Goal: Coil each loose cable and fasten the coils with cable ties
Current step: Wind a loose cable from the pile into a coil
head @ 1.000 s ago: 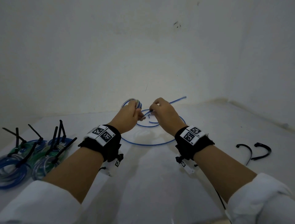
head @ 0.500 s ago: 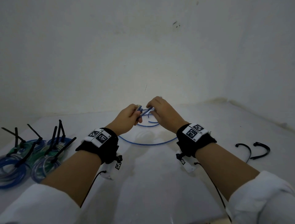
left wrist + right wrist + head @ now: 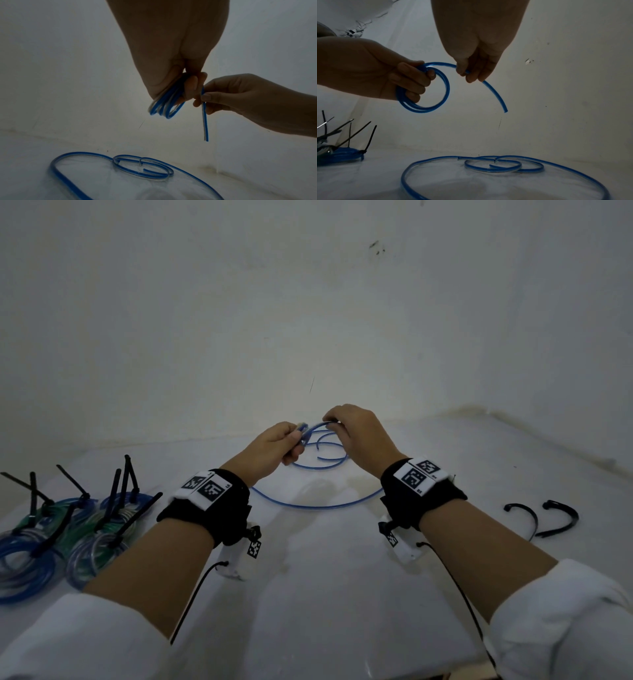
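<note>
Grip, head view: left hand curls round a small coil of thin blue plastic-sheathed cable, held above the white desk; right hand pinches the same cable's free tail just beside the coil. Second blue cable lies loose on the desk under both hands in a wide arc with smaller loops behind. Finished coils, blue and green, bound with black cable ties, sit at far left. Two spare black cable ties, curved, lie at far right, well apart from the hands.

Left wrist view: left hand clamps several turns of the coil between thumb and fingers; turns fan out below the pinch. Right hand holds the tail between thumb and forefinger; the cut end hangs straight down. Loose cable rests on the desk below.

Right wrist view: coil appears round, a few turns deep, threaded over the left hand's fingers. Right hand grips the tail, which arcs downward to its end. Bound coils with upright tie tails at lower left.

Handling, judged: light, springy, smooth-sheathed; it keeps its curve and likely unwinds if released. Best hold: pinch across all turns at one point, leaving the opposite side bare for a tie.
</note>
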`<state>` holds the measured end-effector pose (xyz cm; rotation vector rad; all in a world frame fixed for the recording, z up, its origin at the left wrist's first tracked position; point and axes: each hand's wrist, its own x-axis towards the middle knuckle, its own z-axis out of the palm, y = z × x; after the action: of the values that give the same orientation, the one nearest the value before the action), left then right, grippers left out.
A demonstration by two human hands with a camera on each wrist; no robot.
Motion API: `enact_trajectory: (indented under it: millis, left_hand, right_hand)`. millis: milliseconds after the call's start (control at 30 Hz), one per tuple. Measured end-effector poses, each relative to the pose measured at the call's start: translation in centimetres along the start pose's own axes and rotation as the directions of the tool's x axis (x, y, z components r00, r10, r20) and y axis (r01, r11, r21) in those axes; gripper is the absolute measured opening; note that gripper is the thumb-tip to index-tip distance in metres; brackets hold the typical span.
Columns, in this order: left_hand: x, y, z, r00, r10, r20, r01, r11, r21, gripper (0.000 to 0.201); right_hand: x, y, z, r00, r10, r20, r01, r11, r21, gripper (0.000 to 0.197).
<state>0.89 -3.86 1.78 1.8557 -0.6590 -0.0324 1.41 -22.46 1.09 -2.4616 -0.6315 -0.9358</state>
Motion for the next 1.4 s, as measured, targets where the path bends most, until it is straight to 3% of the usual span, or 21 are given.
enact_trajectory:
  millis: [233, 367, 433, 500, 633, 800, 933, 1100, 1200, 1300, 1400]
  left_hand:
    - [0.0, 0.1, -0.3, 0.999, -0.03, 0.027, 0.031, 0.999, -0.02, 0.029]
    - [0.2, 0.3, -0.1, 0.997, -0.047, -0.068, 0.039, 0.992, -0.116, 0.028]
    - [0.3, 0.3, -0.2, 0.991, -0.071, -0.113, 0.053, 0.985, -0.161, 0.03]
    - [0.5, 0.3, -0.3, 0.984, -0.1, -0.145, 0.069, 0.976, -0.206, 0.031]
    - [0.6, 0.4, -0.7, 0.975, -0.13, -0.178, 0.086, 0.968, -0.234, 0.035]
    - [0.9, 0.2, -0.7, 0.963, -0.217, -0.158, 0.143, 0.913, -0.382, 0.037]
    - [0.8, -0.1, -0.8, 0.977, -0.164, -0.139, 0.101, 0.921, -0.375, 0.03]
    - [0.7, -0.7, -0.6, 0.974, -0.13, -0.185, 0.061, 0.94, -0.335, 0.031]
    - [1.1, -0.8, -0.2, 0.965, -0.161, -0.207, 0.075, 0.926, -0.371, 0.033]
    - [1.3, -0.6, 0.2, 0.96, -0.22, -0.17, 0.109, 0.86, -0.499, 0.032]
    - [1.3, -0.5, 0.4, 0.965, -0.202, -0.169, 0.067, 0.809, -0.584, 0.022]
  right_hand:
    - [-0.4, 0.8, 0.2, 0.997, 0.073, -0.03, -0.072, 0.997, 0.02, 0.015]
    - [-0.8, -0.1, -0.1, 0.985, 0.145, 0.089, -0.154, 0.983, 0.098, 0.011]
    - [-1.1, -0.2, 0.0, 0.99, 0.074, 0.116, -0.082, 0.995, 0.06, 0.008]
    - [-1.3, 0.2, 0.4, 0.99, -0.012, 0.138, 0.011, 1.0, 0.011, 0.02]
    - [-1.5, 0.5, 0.6, 0.985, -0.065, 0.16, 0.074, 0.996, -0.051, 0.039]
    - [-1.6, 0.4, 0.7, 0.983, -0.122, 0.137, 0.137, 0.985, -0.101, 0.024]
    - [-1.7, 0.4, 0.8, 0.977, -0.173, 0.125, 0.184, 0.979, -0.088, 0.016]
    - [-1.9, 0.1, 0.9, 0.98, -0.187, 0.071, 0.186, 0.982, 0.019, 0.008]
    - [-2.0, -0.6, 1.4, 0.976, -0.2, 0.09, 0.194, 0.978, 0.077, 0.015]
    - [-1.9, -1.1, 1.9, 0.982, -0.175, 0.073, 0.167, 0.981, 0.096, 0.021]
    - [-1.9, -1.3, 2.0, 0.993, -0.117, 0.028, 0.112, 0.984, 0.14, 0.019]
